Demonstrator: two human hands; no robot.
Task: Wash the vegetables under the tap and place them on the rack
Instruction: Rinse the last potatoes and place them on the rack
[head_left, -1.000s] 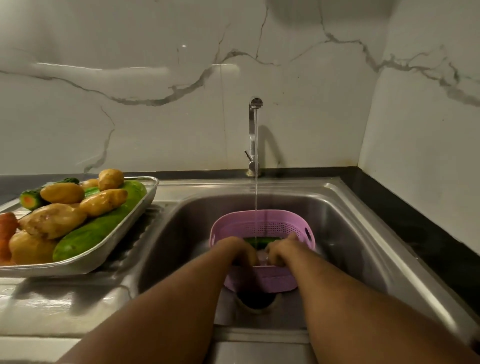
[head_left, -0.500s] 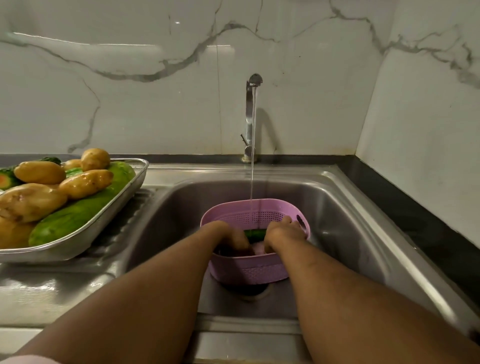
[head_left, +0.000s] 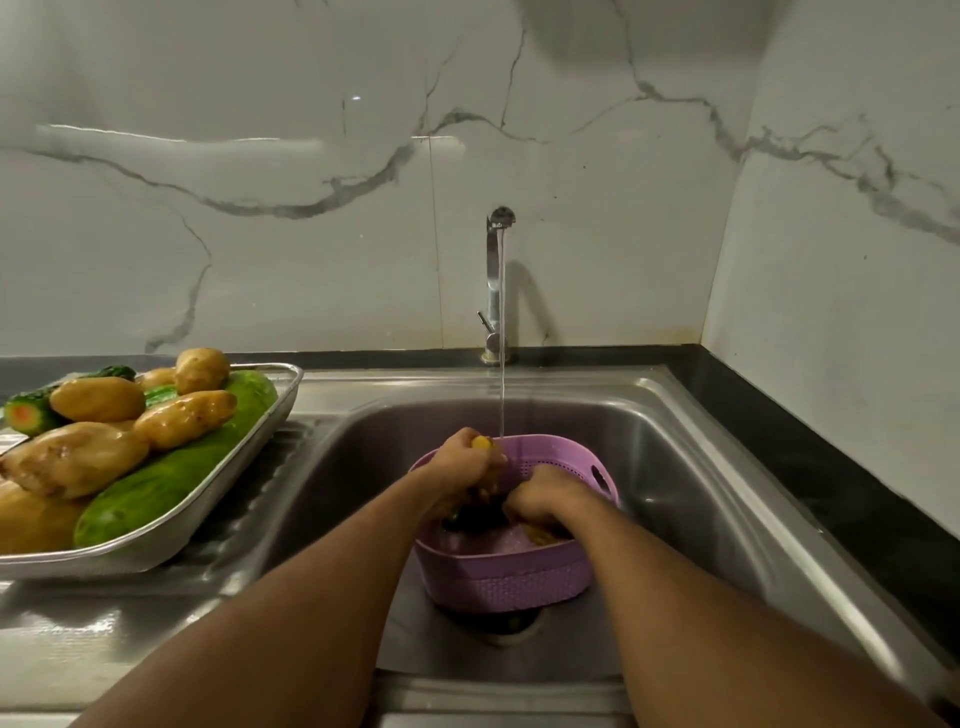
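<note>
A pink perforated basket (head_left: 519, 577) stands in the steel sink (head_left: 691, 499), under a thin stream from the tap (head_left: 496, 280). My left hand (head_left: 465, 467) grips a yellow potato (head_left: 482, 443), lifted to the basket's far rim beside the stream. My right hand (head_left: 540, 499) reaches down into the basket among dark green and yellow vegetables; its fingers are hidden. On the left drainboard a metal rack tray (head_left: 171, 530) carries potatoes (head_left: 98, 400), a long cucumber (head_left: 171, 478) and a cut bitter gourd (head_left: 26, 413).
Marble wall tiles rise behind the sink and on the right. A black counter strip (head_left: 831, 467) runs along the right side of the sink. The drain (head_left: 498, 623) lies under the basket's near side.
My left hand has come up out of the basket with a yellow potato, to the water stream. My right hand stays low in the basket. The camera view shifted a little.
</note>
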